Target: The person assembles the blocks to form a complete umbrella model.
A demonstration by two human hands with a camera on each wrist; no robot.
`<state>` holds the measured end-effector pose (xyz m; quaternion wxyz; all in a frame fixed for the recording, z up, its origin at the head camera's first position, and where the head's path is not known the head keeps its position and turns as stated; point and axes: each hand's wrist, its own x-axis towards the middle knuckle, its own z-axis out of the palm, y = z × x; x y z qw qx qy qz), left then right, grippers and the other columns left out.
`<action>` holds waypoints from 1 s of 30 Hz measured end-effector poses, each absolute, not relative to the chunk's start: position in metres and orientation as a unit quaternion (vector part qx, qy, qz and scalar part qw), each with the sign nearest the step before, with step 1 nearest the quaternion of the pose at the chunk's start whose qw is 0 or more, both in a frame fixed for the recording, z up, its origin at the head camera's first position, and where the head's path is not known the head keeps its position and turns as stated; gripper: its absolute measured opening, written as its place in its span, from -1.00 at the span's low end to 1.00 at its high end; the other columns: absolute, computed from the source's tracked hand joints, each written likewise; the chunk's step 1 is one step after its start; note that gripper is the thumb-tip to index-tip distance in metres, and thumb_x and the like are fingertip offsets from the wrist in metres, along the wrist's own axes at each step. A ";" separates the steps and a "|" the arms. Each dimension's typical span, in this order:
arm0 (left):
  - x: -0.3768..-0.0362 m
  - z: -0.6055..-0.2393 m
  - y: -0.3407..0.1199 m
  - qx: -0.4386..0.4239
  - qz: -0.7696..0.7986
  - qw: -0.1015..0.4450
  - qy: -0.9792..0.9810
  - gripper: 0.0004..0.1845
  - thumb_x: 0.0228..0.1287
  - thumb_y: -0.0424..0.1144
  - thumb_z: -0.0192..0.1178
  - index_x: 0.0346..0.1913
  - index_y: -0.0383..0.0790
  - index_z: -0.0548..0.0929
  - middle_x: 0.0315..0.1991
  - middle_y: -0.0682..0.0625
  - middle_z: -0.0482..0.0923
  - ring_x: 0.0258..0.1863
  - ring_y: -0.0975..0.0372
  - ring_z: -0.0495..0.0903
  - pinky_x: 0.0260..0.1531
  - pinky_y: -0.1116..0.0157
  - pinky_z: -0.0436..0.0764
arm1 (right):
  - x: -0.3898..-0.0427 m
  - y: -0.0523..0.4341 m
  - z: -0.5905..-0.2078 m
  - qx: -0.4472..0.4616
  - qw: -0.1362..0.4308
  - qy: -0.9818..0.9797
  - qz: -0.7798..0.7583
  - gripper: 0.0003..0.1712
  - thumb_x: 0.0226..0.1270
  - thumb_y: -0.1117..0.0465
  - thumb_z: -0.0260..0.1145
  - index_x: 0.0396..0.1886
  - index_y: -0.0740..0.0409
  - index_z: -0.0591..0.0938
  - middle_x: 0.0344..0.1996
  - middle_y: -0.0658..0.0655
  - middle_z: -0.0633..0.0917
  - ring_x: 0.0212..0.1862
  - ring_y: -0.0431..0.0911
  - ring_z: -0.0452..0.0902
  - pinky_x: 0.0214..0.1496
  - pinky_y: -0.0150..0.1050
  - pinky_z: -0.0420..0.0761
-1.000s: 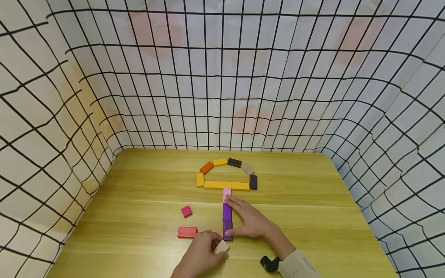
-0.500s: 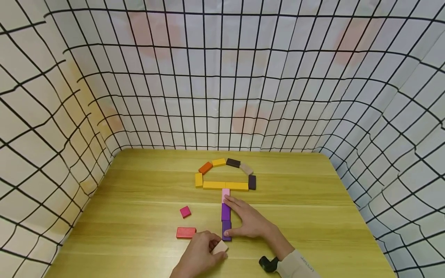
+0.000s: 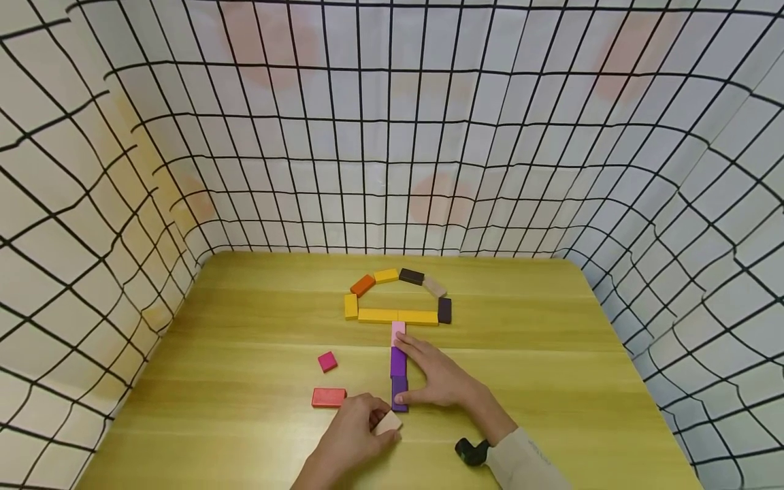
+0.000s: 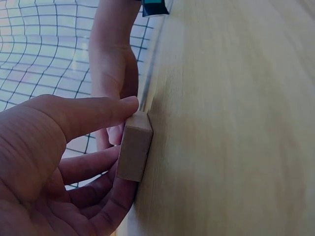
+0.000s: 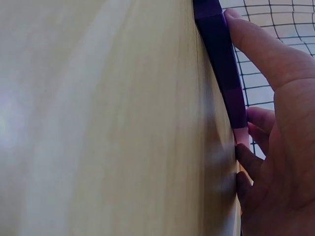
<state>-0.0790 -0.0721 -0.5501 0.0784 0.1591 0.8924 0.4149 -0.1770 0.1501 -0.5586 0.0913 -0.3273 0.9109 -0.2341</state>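
In the head view my left hand (image 3: 352, 435) pinches a pale wooden block (image 3: 388, 423) between thumb and fingers, just below the near end of a vertical row. The left wrist view shows this block (image 4: 134, 150) close to the tabletop. Dark purple (image 3: 399, 395), purple (image 3: 398, 362) and pink (image 3: 398, 332) blocks make up that row. My right hand (image 3: 444, 376) rests on the row, thumb at the dark purple block and fingertips on the pink one. In the right wrist view its thumb (image 5: 261, 46) touches the dark purple block's side.
Beyond the row, two long yellow blocks (image 3: 398, 316) lie end to end beneath an arch of orange (image 3: 363, 285), yellow, black (image 3: 412, 276) and beige blocks. A red block (image 3: 329, 397) and a small magenta block (image 3: 327, 361) lie left. Black netting (image 3: 392, 163) surrounds the wooden table (image 3: 520, 340).
The whole head view has shifted, so the table and blocks appear slightly higher. Both hands keep the same places relative to the blocks.
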 end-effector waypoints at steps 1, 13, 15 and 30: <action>-0.080 -0.550 -0.072 0.161 0.414 0.077 0.893 -0.67 -0.01 -0.05 0.49 -0.22 -0.18 0.74 -0.45 0.17 0.54 -0.47 0.41 0.46 -0.49 0.49 0.48 | -0.178 0.150 -0.558 -0.326 0.092 0.911 -0.234 0.24 -0.03 -0.56 0.25 0.57 -0.22 0.00 0.56 -0.13 0.03 0.55 0.01 0.00 0.45 0.15 0.25; -0.081 -0.551 -0.071 0.164 0.408 0.070 0.895 -0.70 -0.01 -0.05 0.49 -0.25 -0.13 0.74 -0.45 0.18 0.55 -0.46 0.42 0.48 -0.47 0.51 0.49 | -0.179 0.151 -0.557 -0.325 0.094 0.910 -0.238 0.25 -0.04 -0.58 0.24 0.57 -0.21 0.01 0.56 -0.12 0.03 0.55 0.01 -0.02 0.46 0.16 0.23; -0.082 -0.550 -0.070 0.163 0.405 0.067 0.897 -0.71 -0.01 -0.05 0.49 -0.25 -0.12 0.74 -0.44 0.19 0.55 -0.46 0.42 0.47 -0.47 0.50 0.48 | -0.180 0.151 -0.557 -0.326 0.089 0.910 -0.238 0.25 -0.04 -0.58 0.24 0.57 -0.20 0.01 0.55 -0.11 0.04 0.55 0.03 0.00 0.45 0.18 0.24; -0.087 -0.543 -0.102 0.172 0.370 0.004 0.913 -0.66 0.18 0.01 0.36 -0.04 -0.07 0.72 -0.16 0.18 0.63 -0.18 0.35 0.59 -0.13 0.32 0.63 | -0.179 0.151 -0.561 -0.319 0.104 0.908 -0.253 0.25 -0.05 -0.56 0.27 0.57 -0.23 0.00 0.56 -0.18 -0.01 0.56 -0.01 -0.07 0.48 0.15 0.19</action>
